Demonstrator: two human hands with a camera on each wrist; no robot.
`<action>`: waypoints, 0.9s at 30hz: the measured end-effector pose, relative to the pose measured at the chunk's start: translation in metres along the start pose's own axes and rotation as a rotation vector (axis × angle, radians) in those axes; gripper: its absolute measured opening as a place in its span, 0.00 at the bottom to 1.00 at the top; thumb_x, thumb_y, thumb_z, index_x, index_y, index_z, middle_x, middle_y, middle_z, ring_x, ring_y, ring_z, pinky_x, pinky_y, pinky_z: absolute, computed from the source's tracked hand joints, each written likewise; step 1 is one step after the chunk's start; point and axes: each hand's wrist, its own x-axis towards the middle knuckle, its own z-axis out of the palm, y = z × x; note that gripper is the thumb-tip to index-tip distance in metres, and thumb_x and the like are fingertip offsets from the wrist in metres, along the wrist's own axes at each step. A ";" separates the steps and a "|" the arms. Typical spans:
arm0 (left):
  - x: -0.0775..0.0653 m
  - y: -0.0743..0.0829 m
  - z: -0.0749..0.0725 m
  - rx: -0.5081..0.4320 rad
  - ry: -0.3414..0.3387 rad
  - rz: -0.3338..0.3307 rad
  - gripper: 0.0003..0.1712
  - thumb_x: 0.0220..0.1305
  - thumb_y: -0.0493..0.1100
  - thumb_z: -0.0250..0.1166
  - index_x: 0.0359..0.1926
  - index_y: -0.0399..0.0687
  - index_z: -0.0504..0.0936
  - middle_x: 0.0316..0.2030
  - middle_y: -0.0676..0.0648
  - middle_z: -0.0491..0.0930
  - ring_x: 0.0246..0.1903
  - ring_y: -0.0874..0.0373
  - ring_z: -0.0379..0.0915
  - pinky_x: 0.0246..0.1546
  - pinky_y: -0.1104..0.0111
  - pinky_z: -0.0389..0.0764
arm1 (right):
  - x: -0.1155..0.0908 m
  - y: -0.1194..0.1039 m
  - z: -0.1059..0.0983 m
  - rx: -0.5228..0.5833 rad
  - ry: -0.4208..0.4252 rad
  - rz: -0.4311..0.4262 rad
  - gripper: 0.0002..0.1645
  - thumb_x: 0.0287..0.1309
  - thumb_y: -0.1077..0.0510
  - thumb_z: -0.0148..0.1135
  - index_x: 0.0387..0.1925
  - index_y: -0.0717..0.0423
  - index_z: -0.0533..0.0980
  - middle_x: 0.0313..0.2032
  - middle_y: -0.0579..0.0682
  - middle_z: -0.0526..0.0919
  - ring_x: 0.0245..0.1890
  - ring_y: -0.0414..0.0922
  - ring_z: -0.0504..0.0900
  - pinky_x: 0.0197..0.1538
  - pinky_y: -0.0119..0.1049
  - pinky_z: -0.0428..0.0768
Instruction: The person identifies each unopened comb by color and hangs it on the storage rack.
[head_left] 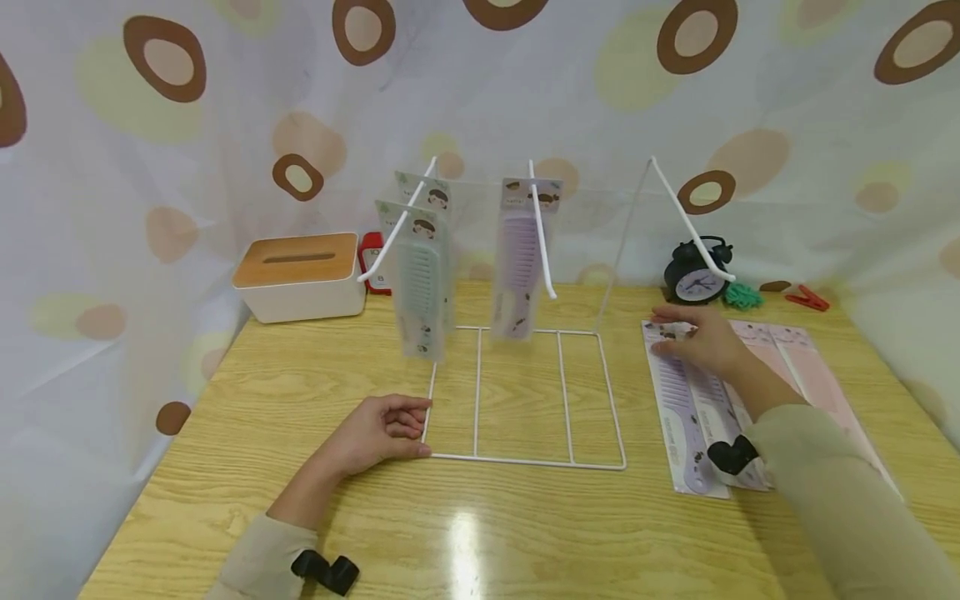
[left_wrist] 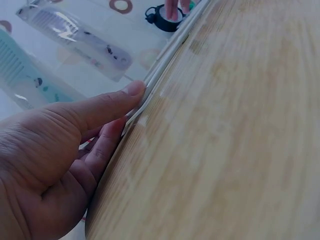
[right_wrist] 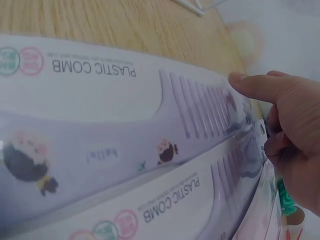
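Note:
At the front left corner of a white wire display rack (head_left: 525,462), my left hand (head_left: 378,433) pinches the wire between thumb and fingers, close over the tabletop. My right hand (head_left: 701,342) is at the top end of a packaged purple comb (head_left: 678,408) lying flat on the right. Its thumb (right_wrist: 245,84) reaches the comb package's edge, apart from the other fingers. A second packaged purple comb (right_wrist: 220,185) lies beside that one, partly under my right arm. Two packaged green combs (head_left: 420,283) hang from the rack's left hook, and one packaged purple comb (head_left: 519,258) from the middle hook.
Pink comb packages (head_left: 817,375) lie at the far right. A black alarm clock (head_left: 696,271), green string-like bundle (head_left: 742,296) and red clip (head_left: 807,298) stand behind. The right hook (head_left: 693,218) juts forward bare. Back left are a tissue box (head_left: 300,287) and red clock (head_left: 372,250).

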 end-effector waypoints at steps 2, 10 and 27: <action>0.001 -0.001 0.001 -0.001 -0.003 0.003 0.38 0.52 0.34 0.77 0.64 0.29 0.73 0.47 0.36 0.78 0.41 0.58 0.78 0.44 0.74 0.85 | 0.001 0.002 -0.002 -0.034 -0.034 0.012 0.46 0.55 0.50 0.75 0.71 0.57 0.66 0.67 0.63 0.72 0.72 0.64 0.60 0.68 0.66 0.65; 0.001 -0.004 0.002 -0.001 -0.007 0.002 0.38 0.52 0.34 0.77 0.63 0.30 0.74 0.47 0.37 0.78 0.41 0.57 0.78 0.43 0.74 0.85 | 0.004 0.015 0.001 -0.107 -0.071 0.066 0.55 0.53 0.40 0.74 0.75 0.53 0.60 0.70 0.64 0.67 0.71 0.69 0.58 0.69 0.69 0.59; -0.001 0.001 -0.001 0.014 0.002 -0.016 0.38 0.53 0.34 0.77 0.64 0.31 0.73 0.47 0.37 0.78 0.41 0.57 0.78 0.43 0.74 0.84 | -0.005 -0.015 -0.012 0.205 0.212 -0.012 0.32 0.58 0.41 0.71 0.60 0.51 0.77 0.35 0.20 0.81 0.42 0.33 0.73 0.37 0.22 0.71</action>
